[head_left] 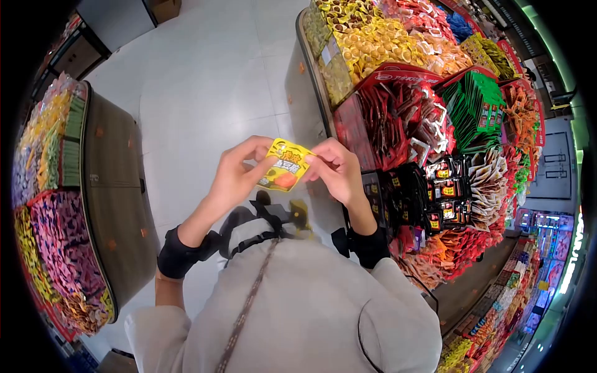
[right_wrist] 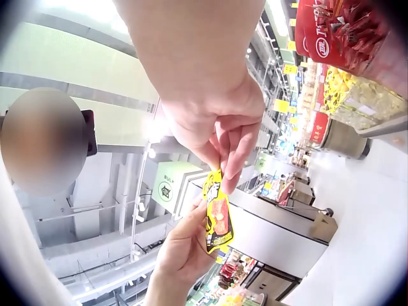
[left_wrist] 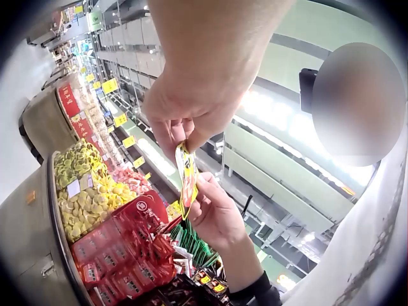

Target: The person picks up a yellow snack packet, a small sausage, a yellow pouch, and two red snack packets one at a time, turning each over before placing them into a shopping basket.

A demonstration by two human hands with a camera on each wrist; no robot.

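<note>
Yellow packet [head_left: 287, 169] pinched between two hands

We see the left hand [head_left: 237, 166] pinching the packet at one edge and the right hand [head_left: 341, 171] pinching it near the opposite edge, so it hangs between the two sets of fingers, above the pale floor [head_left: 199, 93]. The head view gives us its printed front, with an orange-red picture low down. It also shows a stand [head_left: 118, 186] of wrapped goods to the left of the left fingers, while red packets [head_left: 401, 115], green packets [head_left: 479, 102] and black packets [head_left: 444, 193] lie to the right of the right fingers. The left wrist view turns the packet nearly edge-on. Only the right wrist view shows us a pale green sign [right_wrist: 175, 185], next to the fingers in that view.

The left thumb covers some lettering, and the fingertips behind the packet are hidden from the head view. The right fingertips seem to take just a corner, though glare there leaves us unsure. A round blur masks part of both wrist views, and the dark rim cuts off the stand.
</note>
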